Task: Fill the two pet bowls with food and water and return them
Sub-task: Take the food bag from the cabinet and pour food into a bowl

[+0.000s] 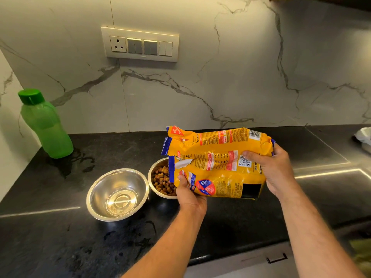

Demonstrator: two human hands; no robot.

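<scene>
Two steel bowls stand side by side on the black counter [60, 247]. The left bowl [96, 199] holds a shallow pool of water. The right bowl [152, 173] holds brown kibble [161, 182] and is partly covered by a yellow pet food bag [216, 157]. The bag lies on its side above that bowl, its torn open end facing left. My left hand [189, 194] pinches the bag's lower left corner near the opening. My right hand [275, 169] grips the bag's right end.
A green plastic bottle [44, 125] with its cap on stands at the back left against the marble wall. Water is spilled on the counter near it. A switch panel [140, 44] is on the wall. A steel surface [331, 157] lies to the right, with a white object [364, 137] at its edge.
</scene>
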